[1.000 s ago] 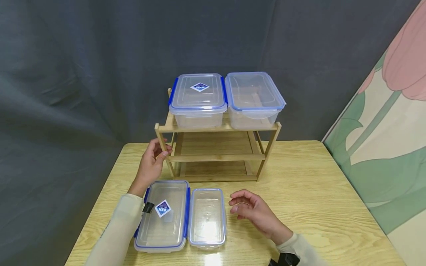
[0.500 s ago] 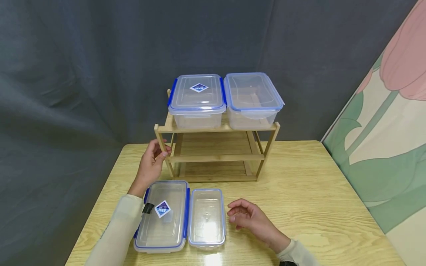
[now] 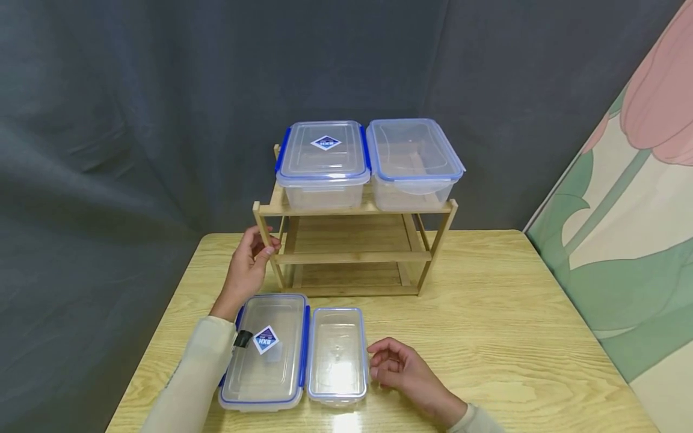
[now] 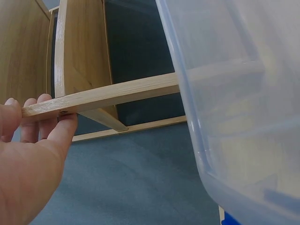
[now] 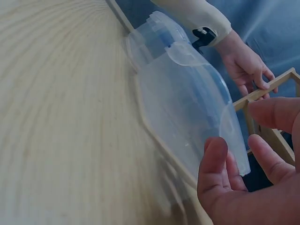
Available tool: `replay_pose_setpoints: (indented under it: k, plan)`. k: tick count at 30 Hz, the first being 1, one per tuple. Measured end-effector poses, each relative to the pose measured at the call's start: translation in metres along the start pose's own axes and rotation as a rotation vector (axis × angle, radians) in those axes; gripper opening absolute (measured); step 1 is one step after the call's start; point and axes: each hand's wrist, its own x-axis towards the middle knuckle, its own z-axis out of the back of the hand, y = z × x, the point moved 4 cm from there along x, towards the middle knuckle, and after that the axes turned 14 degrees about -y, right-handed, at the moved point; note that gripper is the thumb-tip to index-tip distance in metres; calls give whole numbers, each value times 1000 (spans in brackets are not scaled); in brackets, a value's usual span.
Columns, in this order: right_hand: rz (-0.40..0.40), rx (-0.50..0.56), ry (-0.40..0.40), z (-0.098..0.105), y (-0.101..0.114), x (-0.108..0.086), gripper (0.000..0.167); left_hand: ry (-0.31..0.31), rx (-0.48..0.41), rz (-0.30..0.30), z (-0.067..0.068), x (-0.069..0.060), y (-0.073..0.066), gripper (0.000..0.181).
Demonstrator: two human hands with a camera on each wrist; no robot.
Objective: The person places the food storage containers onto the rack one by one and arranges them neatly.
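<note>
My left hand [image 3: 246, 267] grips the front left post of a wooden three-tier rack [image 3: 352, 257]; in the left wrist view its thumb and fingers [image 4: 61, 131] lie on either side of the post. Beside the small clear lidded food container [image 3: 337, 355] is my right hand [image 3: 406, 373], its fingers loosely bent and holding nothing. The fingertips are at the container's right rim; whether they touch it I cannot tell. A larger food container [image 3: 265, 355] with blue side clips and a diamond label lies directly left of the small one, below my left forearm.
On the rack's top tier sit a labelled clear container [image 3: 325, 159] with blue clips and an unlabelled clear container [image 3: 414, 159], side by side. Behind the wooden table [image 3: 498, 319] hangs a dark curtain [image 3: 162, 120]. A flower-patterned panel [image 3: 639, 240] stands at the right.
My right hand has moved slightly down and left, closer to the small container. The left hand keeps its hold on the rack post, and the containers stay in place.
</note>
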Motion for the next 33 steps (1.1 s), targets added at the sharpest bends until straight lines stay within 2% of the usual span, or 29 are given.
replay_pose_setpoints:
  k: [3, 14, 26, 33]
  plan:
    - [-7, 0, 16, -1, -4, -2, 45, 2, -4, -8, -1, 0, 0, 36]
    - [-56, -19, -15, -3, -11, -8, 48, 1, -16, -14, -1, 0, 2, 35]
    - [3, -98, -18, -11, -16, -12, 60, 10, 9, -1, 0, -1, 2, 37]
    - [-23, -11, -55, -15, -16, -14, 68, 8, 22, -8, 0, -1, 3, 35]
